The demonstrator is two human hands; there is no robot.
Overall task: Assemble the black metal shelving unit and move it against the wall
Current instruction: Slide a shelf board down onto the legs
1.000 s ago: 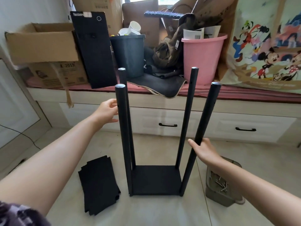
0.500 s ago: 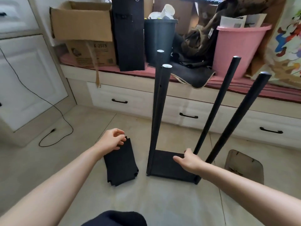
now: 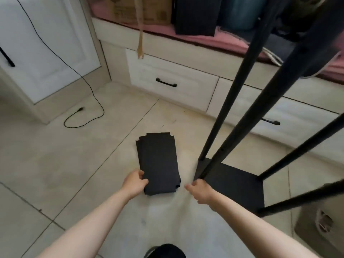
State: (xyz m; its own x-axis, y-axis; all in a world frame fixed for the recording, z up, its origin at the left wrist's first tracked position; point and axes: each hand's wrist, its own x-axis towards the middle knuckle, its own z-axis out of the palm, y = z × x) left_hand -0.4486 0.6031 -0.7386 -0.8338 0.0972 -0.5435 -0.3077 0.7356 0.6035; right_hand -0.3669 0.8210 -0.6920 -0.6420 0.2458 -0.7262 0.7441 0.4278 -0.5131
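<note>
Two bare forearms enter from 7 and 5 o'clock, no sleeves visible. Left hand (image 3: 135, 183) and right hand (image 3: 202, 190): no rings, watch or gloves. Dark rounded shape at 6 o'clock, identity unclear.

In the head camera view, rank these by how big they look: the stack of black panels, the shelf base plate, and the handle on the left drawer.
1. Shelf base plate, though it only slightly outsizes the stack and sits a little nearer, so that's unsure.
2. Stack of black panels.
3. Left drawer handle, clearly smallest.

Bare floor (image 3: 61, 164) left (poles (image 3: 240, 101) right)
</note>
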